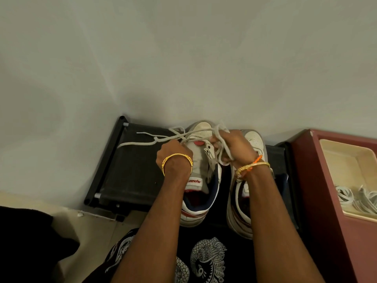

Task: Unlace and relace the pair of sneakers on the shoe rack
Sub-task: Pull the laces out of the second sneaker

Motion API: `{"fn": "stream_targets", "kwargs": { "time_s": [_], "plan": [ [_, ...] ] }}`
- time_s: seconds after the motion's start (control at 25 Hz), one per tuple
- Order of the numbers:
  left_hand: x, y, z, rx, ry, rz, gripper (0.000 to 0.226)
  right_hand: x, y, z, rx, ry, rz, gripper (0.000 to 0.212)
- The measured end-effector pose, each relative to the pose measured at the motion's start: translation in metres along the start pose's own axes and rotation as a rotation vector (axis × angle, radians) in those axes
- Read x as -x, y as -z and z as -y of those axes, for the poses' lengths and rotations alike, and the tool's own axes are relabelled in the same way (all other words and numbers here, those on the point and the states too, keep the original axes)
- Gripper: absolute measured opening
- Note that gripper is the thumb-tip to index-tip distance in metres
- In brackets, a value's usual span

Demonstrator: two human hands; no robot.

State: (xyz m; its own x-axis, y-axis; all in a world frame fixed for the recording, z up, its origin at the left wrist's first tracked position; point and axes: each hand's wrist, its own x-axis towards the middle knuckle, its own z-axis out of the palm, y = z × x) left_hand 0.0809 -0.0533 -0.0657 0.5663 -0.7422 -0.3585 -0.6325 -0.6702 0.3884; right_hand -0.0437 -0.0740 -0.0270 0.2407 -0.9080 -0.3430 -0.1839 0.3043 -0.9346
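Looking dim and soft, casting faint shadows on the far wall [183, 58], bending at wide-angle edges, blurring slightly throughout.

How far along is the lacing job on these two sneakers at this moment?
Early to midway, as far as one view shows. Left sneaker: no lace crosses its bare tongue, so it looks unlaced. In hand: both hands, left hand and right hand, hold the loose lace near its toe. Left: threading it, then the right sneaker, whose lacing the arm hides.
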Motion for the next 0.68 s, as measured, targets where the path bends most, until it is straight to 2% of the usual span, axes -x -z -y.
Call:
{"fn": "stream_targets", "kwargs": {
  "time_s": [0.08,0.2,0.28,0.32,0.36,0.4,0.44,0.48,0.56,0.68],
  "plan": [
    [0.002,-0.001,-0.001,0.003,-0.001,0.006,0.036,0.011,0.009,0.012,-0.153,0.069,0.081,0.053],
    [0.004,0.001,-0.002,0.007,-0.016,0.004,0.035,0.011,0.007,0.019,-0.363,0.135,0.078,0.039],
    [0.003,0.003,-0.002,-0.014,-0.023,0.013,0.035,0.002,-0.002,0.014,-0.608,0.060,0.012,0.031],
    [0.003,0.003,-0.002,-0.021,-0.026,0.020,0.035,-0.005,-0.008,0.009,-0.604,0.016,-0.093,0.027],
    [0.003,0.003,-0.002,-0.023,-0.027,0.027,0.035,-0.011,-0.014,0.004,-0.434,0.001,-0.237,0.024],
    [0.003,0.003,-0.001,-0.023,-0.028,0.035,0.036,-0.017,-0.018,-0.003,-0.126,0.020,-0.346,0.020],
    [0.002,0.003,-0.001,-0.019,-0.029,0.041,0.036,-0.023,-0.022,-0.010,0.169,0.032,-0.356,0.011],
    [0.002,0.002,-0.001,-0.010,-0.026,0.042,0.036,-0.027,-0.028,-0.015,0.387,0.018,-0.284,0.012],
    [0.001,0.001,-0.002,0.027,-0.012,0.029,0.038,-0.037,-0.037,-0.021,0.662,-0.055,-0.130,0.034],
    [0.003,0.002,-0.003,0.116,0.015,0.012,0.067,-0.041,-0.045,-0.021,0.904,-0.065,-0.080,0.039]
  ]
}}
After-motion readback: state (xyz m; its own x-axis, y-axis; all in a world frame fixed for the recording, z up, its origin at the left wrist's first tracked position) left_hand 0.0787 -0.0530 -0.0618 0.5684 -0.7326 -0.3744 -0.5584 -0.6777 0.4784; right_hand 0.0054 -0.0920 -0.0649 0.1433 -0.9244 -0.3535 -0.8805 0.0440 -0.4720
